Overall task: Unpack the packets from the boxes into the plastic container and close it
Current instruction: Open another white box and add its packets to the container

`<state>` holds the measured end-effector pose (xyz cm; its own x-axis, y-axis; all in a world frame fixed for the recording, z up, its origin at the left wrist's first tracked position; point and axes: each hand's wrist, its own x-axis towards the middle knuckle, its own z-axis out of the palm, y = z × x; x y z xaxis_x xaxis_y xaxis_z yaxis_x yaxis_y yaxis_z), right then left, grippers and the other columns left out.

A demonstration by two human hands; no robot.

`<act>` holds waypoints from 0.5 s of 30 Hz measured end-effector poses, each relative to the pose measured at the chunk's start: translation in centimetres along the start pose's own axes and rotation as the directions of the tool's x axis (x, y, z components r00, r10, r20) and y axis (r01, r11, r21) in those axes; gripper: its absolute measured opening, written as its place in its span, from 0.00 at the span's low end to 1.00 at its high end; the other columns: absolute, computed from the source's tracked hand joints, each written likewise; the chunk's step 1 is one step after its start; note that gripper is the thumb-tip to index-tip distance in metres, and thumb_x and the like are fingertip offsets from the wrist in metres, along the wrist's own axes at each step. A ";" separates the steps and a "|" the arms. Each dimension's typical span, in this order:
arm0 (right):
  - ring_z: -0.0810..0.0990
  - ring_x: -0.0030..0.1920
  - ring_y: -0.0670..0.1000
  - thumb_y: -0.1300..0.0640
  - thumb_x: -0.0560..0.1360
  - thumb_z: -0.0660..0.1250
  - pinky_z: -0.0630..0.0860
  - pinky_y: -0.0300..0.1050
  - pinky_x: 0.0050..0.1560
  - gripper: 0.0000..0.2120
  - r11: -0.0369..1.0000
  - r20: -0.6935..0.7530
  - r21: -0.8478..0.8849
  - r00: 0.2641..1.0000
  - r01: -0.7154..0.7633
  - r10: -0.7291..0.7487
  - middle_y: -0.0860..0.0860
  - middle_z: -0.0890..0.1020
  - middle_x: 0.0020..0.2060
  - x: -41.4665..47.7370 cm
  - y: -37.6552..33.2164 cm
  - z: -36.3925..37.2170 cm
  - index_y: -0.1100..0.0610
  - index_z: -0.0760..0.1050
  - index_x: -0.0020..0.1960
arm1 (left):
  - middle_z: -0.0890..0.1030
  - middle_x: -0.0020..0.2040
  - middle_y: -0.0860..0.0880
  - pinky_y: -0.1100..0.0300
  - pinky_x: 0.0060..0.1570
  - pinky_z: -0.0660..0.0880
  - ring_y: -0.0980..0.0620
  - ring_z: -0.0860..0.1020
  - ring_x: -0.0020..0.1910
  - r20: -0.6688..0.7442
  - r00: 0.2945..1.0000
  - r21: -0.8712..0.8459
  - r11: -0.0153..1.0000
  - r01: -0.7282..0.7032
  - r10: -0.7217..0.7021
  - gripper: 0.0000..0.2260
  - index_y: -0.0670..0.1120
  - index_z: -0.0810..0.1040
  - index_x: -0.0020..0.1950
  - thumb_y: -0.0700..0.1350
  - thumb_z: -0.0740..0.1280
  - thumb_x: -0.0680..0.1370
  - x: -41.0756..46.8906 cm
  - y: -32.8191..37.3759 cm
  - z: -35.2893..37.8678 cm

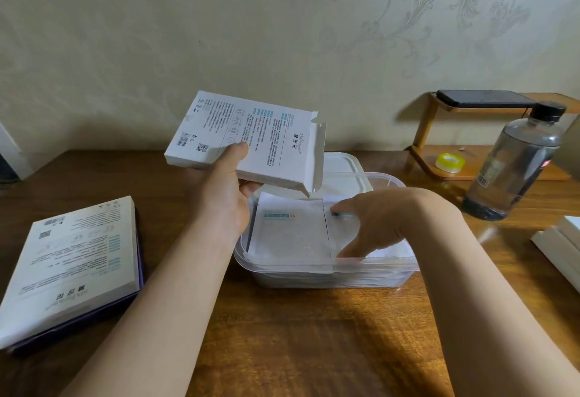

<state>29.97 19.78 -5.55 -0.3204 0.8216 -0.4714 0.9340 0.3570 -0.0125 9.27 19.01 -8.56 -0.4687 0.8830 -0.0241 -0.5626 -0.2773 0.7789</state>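
Hands: left (224, 196) grips white box (248, 137) (flap open) | right (373, 224) spread, fingers pressing packets (290, 233) in container (376, 274)

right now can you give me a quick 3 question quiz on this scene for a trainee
1. True or false: the left hand holds a white box with its end flap open, above the plastic container.
2. Where is the right hand? A) on the water bottle B) inside the container, on the packets C) flat on the table
3. What lies just behind the container, against its far rim?

Key
1. True.
2. B.
3. The container's white lid; the container is not yet closed.
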 end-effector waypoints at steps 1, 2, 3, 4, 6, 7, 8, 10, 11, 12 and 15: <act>0.68 0.73 0.54 0.31 0.68 0.71 0.65 0.52 0.72 0.45 1.000 0.001 0.001 1.000 -0.003 0.003 0.47 0.68 0.75 -0.1 0.0 -0.1 0.43 0.58 0.79 | 0.86 0.58 0.47 0.57 0.36 0.82 0.48 0.86 0.53 -0.004 1.000 -0.002 1.000 0.004 -0.004 0.17 0.51 0.79 0.64 0.36 0.70 0.79 0.0 0.0 0.0; 0.66 0.74 0.54 0.29 0.68 0.69 0.64 0.53 0.73 0.45 1.000 -0.003 0.008 1.000 -0.005 0.005 0.47 0.66 0.76 -0.2 0.1 -0.2 0.42 0.57 0.79 | 0.86 0.58 0.47 0.58 0.36 0.82 0.48 0.86 0.53 -0.005 1.000 -0.003 1.000 0.008 -0.008 0.17 0.51 0.79 0.64 0.36 0.70 0.79 0.1 0.0 0.0; 0.65 0.75 0.54 0.27 0.68 0.67 0.62 0.54 0.74 0.45 1.000 -0.011 0.023 1.000 -0.003 0.003 0.47 0.64 0.77 -0.4 0.1 -0.4 0.42 0.56 0.79 | 0.86 0.58 0.47 0.58 0.36 0.82 0.49 0.86 0.53 -0.005 1.000 -0.001 1.000 0.010 -0.010 0.16 0.52 0.79 0.63 0.36 0.70 0.79 0.1 0.0 0.0; 0.63 0.76 0.54 0.27 0.69 0.65 0.61 0.54 0.74 0.45 0.999 -0.021 0.042 1.000 0.001 0.000 0.47 0.63 0.78 -0.5 0.2 -0.5 0.42 0.55 0.80 | 0.86 0.58 0.47 0.58 0.36 0.82 0.49 0.86 0.52 -0.001 1.000 0.003 1.000 0.011 -0.011 0.16 0.52 0.79 0.63 0.36 0.70 0.79 0.1 0.0 0.0; 0.64 0.76 0.54 0.25 0.69 0.62 0.61 0.54 0.74 0.46 0.998 -0.028 0.069 1.000 0.006 -0.004 0.47 0.63 0.78 -0.5 0.0 -0.4 0.42 0.52 0.80 | 0.86 0.57 0.47 0.58 0.36 0.82 0.50 0.87 0.50 0.004 1.000 0.010 1.000 0.007 -0.007 0.15 0.52 0.79 0.62 0.36 0.70 0.79 0.1 -0.1 0.0; 0.65 0.75 0.54 0.25 0.68 0.62 0.62 0.54 0.74 0.47 0.998 -0.017 0.061 1.000 0.005 -0.004 0.47 0.64 0.77 -0.4 -0.2 -0.3 0.42 0.52 0.81 | 0.86 0.56 0.48 0.58 0.35 0.82 0.50 0.87 0.49 0.003 1.000 0.009 1.000 0.007 -0.007 0.15 0.52 0.79 0.61 0.36 0.70 0.79 0.1 -0.1 0.0; 0.67 0.74 0.54 0.24 0.67 0.62 0.64 0.53 0.73 0.48 0.999 0.001 0.039 1.000 0.009 -0.009 0.47 0.67 0.76 -0.2 -0.5 -0.1 0.43 0.53 0.80 | 0.86 0.56 0.48 0.58 0.35 0.81 0.50 0.87 0.49 -0.001 1.000 0.008 1.000 0.008 -0.008 0.15 0.52 0.80 0.60 0.35 0.70 0.79 0.0 0.0 0.0; 0.72 0.69 0.54 0.24 0.68 0.63 0.68 0.51 0.71 0.47 1.000 0.025 -0.006 0.999 0.030 -0.030 0.48 0.72 0.72 0.4 -0.8 0.3 0.46 0.57 0.79 | 0.87 0.55 0.48 0.58 0.35 0.82 0.49 0.87 0.50 -0.007 1.000 0.008 1.000 0.002 -0.002 0.15 0.51 0.80 0.61 0.35 0.70 0.78 0.0 0.0 0.1; 0.73 0.67 0.53 0.25 0.68 0.64 0.70 0.51 0.70 0.46 0.999 0.024 -0.020 0.999 0.040 -0.039 0.48 0.73 0.70 0.6 -0.9 0.5 0.46 0.58 0.78 | 0.87 0.55 0.48 0.57 0.35 0.82 0.48 0.87 0.51 -0.008 1.000 0.010 1.000 -0.002 0.002 0.15 0.51 0.80 0.61 0.35 0.70 0.78 0.0 -0.1 0.1; 0.74 0.65 0.53 0.25 0.68 0.64 0.71 0.51 0.69 0.45 0.998 0.022 -0.032 0.999 0.045 -0.044 0.48 0.74 0.68 0.9 -1.0 0.6 0.47 0.60 0.77 | 0.87 0.55 0.48 0.57 0.35 0.82 0.48 0.87 0.51 -0.007 1.000 0.011 1.000 -0.002 0.002 0.15 0.51 0.80 0.61 0.35 0.70 0.78 0.0 -0.1 0.1; 0.75 0.62 0.53 0.27 0.69 0.64 0.73 0.51 0.66 0.43 0.996 0.030 -0.080 0.999 0.037 -0.034 0.49 0.76 0.65 1.1 -1.3 0.8 0.48 0.60 0.77 | 0.87 0.55 0.47 0.57 0.35 0.82 0.49 0.87 0.49 -0.005 1.000 0.011 1.000 0.007 -0.007 0.15 0.51 0.80 0.60 0.35 0.70 0.78 0.2 -0.1 -0.1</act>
<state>28.50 19.83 -6.75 -0.3474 0.7953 -0.4968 0.9061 0.4211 0.0405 9.18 19.13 -8.65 -0.4679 0.8832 -0.0324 -0.5581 -0.2669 0.7857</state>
